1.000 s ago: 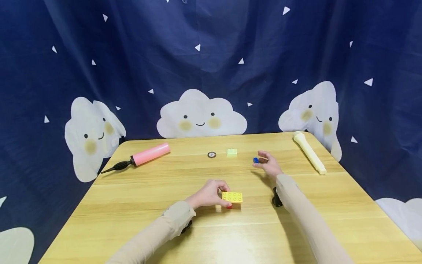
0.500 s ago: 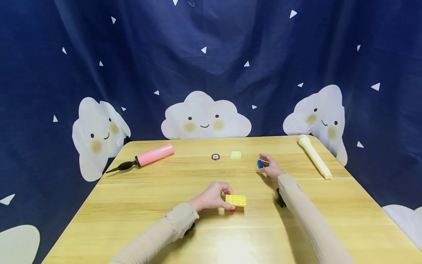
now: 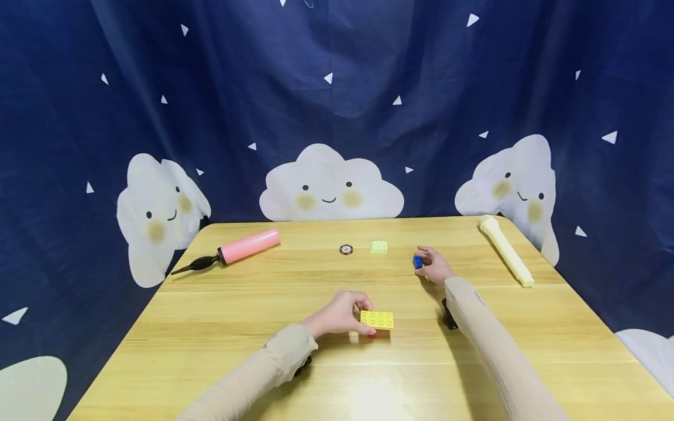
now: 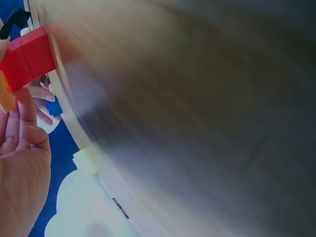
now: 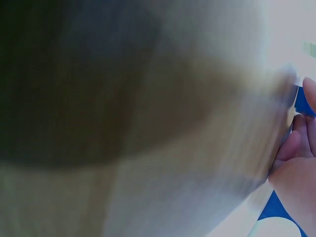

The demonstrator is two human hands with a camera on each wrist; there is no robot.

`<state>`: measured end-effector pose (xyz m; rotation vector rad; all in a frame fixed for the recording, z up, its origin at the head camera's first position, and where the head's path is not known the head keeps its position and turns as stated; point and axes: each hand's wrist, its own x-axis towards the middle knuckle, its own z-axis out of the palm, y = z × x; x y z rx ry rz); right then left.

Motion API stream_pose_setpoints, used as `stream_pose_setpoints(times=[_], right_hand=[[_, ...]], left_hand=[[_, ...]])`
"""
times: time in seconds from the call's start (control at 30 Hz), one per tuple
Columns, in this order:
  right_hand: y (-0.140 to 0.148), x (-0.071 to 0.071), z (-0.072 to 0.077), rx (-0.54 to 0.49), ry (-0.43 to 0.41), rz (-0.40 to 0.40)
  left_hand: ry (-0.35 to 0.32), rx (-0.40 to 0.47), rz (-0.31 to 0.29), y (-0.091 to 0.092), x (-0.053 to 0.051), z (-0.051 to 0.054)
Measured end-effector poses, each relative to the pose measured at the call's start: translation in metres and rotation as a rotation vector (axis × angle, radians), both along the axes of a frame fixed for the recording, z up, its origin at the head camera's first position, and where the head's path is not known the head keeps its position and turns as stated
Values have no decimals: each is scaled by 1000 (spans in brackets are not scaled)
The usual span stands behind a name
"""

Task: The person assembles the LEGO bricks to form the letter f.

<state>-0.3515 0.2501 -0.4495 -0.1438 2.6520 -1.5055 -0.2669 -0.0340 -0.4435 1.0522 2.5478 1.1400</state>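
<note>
In the head view my left hand (image 3: 342, 316) grips a yellow eight-stud toy brick (image 3: 377, 319) between thumb and fingers. Joined beneath it are red bricks (image 4: 28, 57), best seen in the left wrist view, where the stack is partly cut off by the edge. Farther off, to the right, my right hand (image 3: 434, 268) pinches a small blue brick (image 3: 418, 262) close to the tabletop. The right wrist view is blurred and shows only part of that hand and a bit of blue between its fingers. A pale green brick (image 3: 378, 247) lies left of the right hand.
On the wooden table (image 3: 295, 280) lie a pink hand pump (image 3: 250, 245) with a black nozzle at the left, a round black-rimmed disc (image 3: 346, 249) at the back, and a cream stick-shaped object (image 3: 506, 251) at the right. A dark blue curtain (image 3: 358, 70) hangs behind.
The right hand's fingers have come round the blue brick, which now stands turned between them. My left hand keeps its stack with little movement. The whole head view has shifted slightly.
</note>
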Motion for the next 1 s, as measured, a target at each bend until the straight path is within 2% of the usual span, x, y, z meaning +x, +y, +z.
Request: stream_pose_setpoints(times=[0.13,0.3,0.5,0.77,1.0], right_hand=[[0,2,3,35,-1,-26],[-3,2,4,27,-5,-64],[-10,0,3,1,59,-59],[-40,15,21,-129,114,40],[-64,34,27,-241,129,160]], left_hand=[[-6,2,0,0,0,1],[-10,5,4,0,-1,2],[-13,5,7,0,-1,1],[-5,-1,-4,0,0,0],[18,3,-17,-1,-3,-1]])
